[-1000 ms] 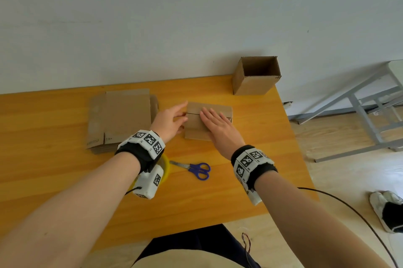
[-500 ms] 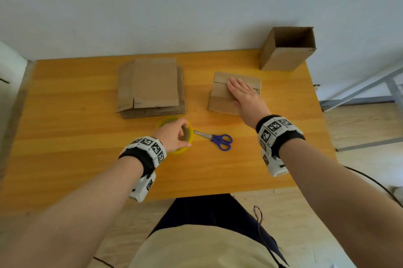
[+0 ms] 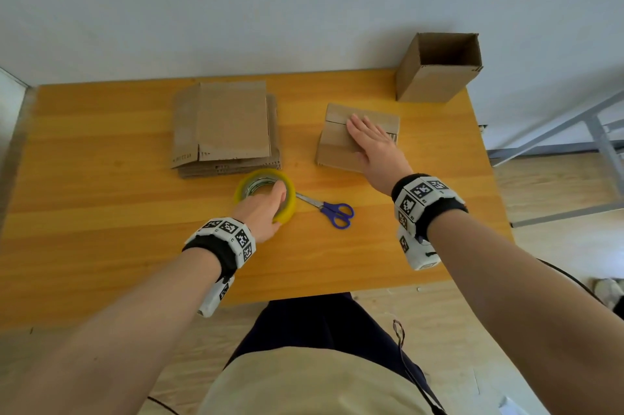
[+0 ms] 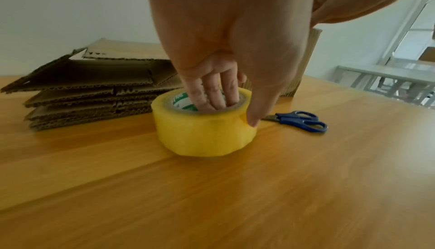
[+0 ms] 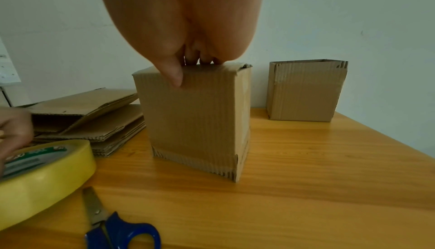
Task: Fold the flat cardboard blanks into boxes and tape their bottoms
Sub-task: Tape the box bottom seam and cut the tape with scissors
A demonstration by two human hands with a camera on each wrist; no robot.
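Observation:
A folded cardboard box (image 3: 337, 148) (image 5: 195, 119) stands on the wooden table (image 3: 101, 229) with its closed flaps facing up. My right hand (image 3: 369, 141) (image 5: 188, 29) lies flat on those flaps, fingers straight, thumb down the near side. A yellow tape roll (image 3: 266, 193) (image 4: 202, 132) (image 5: 35, 174) lies flat near the table's middle. My left hand (image 3: 266, 208) (image 4: 226, 48) grips it, fingers inside the core and thumb on the outer wall. A stack of flat blanks (image 3: 224, 129) (image 4: 94, 89) (image 5: 94, 122) lies behind the roll.
Blue-handled scissors (image 3: 329, 210) (image 4: 299, 120) (image 5: 117, 228) lie just right of the tape. An open finished box (image 3: 439, 68) (image 5: 306, 91) stands at the far right corner by the wall. A grey metal frame (image 3: 574, 144) stands on the floor past the table's right edge.
My left hand left the box, dropped to the tape roll and pushed its fingers into the core. My right hand stayed pressed on the box flaps. The head view shifted.

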